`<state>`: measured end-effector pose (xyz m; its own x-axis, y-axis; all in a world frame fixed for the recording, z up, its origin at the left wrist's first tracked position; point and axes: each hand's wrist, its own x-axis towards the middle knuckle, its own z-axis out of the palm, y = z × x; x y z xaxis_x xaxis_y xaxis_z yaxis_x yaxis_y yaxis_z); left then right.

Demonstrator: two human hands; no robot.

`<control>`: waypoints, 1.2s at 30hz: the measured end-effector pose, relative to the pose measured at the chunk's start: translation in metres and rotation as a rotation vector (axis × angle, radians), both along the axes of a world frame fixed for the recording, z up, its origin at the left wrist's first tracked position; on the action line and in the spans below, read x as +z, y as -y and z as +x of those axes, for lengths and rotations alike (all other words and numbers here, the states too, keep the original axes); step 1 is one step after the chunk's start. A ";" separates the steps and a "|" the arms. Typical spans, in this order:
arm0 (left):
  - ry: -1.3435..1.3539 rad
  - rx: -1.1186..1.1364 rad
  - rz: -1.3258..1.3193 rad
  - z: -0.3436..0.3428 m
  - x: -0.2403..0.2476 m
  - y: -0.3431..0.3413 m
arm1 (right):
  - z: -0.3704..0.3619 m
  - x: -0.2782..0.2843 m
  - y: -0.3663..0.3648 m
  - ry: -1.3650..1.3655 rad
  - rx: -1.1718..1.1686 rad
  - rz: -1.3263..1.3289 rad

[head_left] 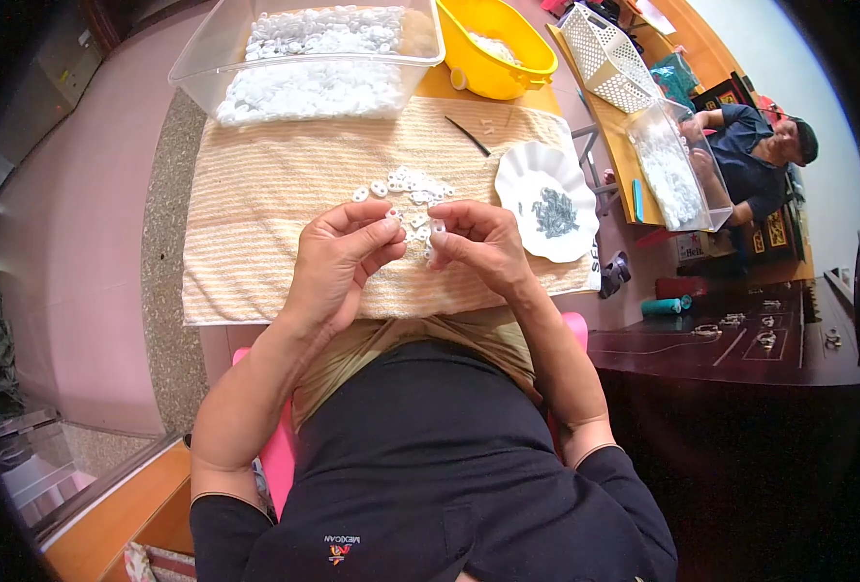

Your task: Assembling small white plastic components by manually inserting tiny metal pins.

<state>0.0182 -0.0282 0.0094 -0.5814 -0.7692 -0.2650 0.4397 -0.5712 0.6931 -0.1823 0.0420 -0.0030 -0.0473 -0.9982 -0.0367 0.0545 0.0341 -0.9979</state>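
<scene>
Over the striped towel (255, 213), my left hand (328, 257) is closed in a pinch, with a small white plastic piece (394, 214) at the tips of its thumb and forefinger. My right hand (488, 247) pinches another small white plastic piece (437, 227) close by; the two hands are slightly apart. Just beyond the fingertips lies a loose pile of white oval plastic pieces (415, 181) with dark holes, partly hidden by my hands. To the right, a white scalloped dish (517, 175) holds many tiny dark grey parts (556, 213), too small to name.
A clear bin (197, 73) full of white pieces stands at the far left, beside a yellow tub (541, 63). A thin black stick-like tool (468, 135) lies on the towel. At right, another person (755, 145) works at a clear bin (716, 209) near a white perforated basket (609, 58).
</scene>
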 end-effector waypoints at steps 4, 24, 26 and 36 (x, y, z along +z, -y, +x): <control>-0.005 -0.013 0.005 0.001 0.000 0.000 | 0.001 -0.002 0.000 0.010 0.005 -0.022; 0.021 -0.087 -0.025 -0.003 -0.004 -0.004 | 0.001 -0.003 -0.001 0.028 -0.004 -0.001; 0.037 -0.109 -0.035 -0.003 -0.005 -0.004 | 0.002 -0.002 -0.002 0.020 -0.002 0.003; 0.052 -0.133 -0.022 -0.004 -0.006 -0.005 | 0.001 -0.002 -0.002 0.029 -0.003 0.002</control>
